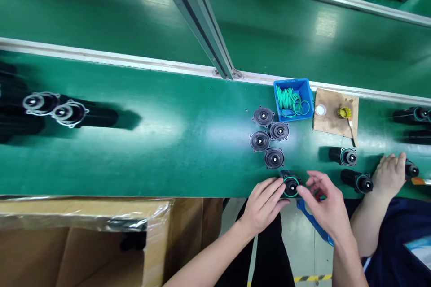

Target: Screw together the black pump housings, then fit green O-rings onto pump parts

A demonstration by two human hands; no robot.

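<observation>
At the front edge of the green table stands a black cylindrical housing (292, 187) with a green rubber ring around its top. My left hand (264, 204) grips its left side, fingers pressed together against the rim. Over on the right side, my right hand (325, 199) has thumb and fingers apart, the thumb tip touching or very close to the ring. A bit of green shows under that palm; I cannot make out what it is. Several round black end covers (274, 158) lie just beyond the housing. Behind them, a blue bin (298, 84) contains loose green rubber rings (288, 98).
A cardboard piece (328, 125) carries a yellow pot (344, 112), a brush (353, 132) and a white lid (320, 110). Black housings (348, 180) lie right, by a co-worker's hand (390, 175). More housings (101, 115) lie far left. A metal post (202, 22) rises behind; a carton (158, 233) stands front left.
</observation>
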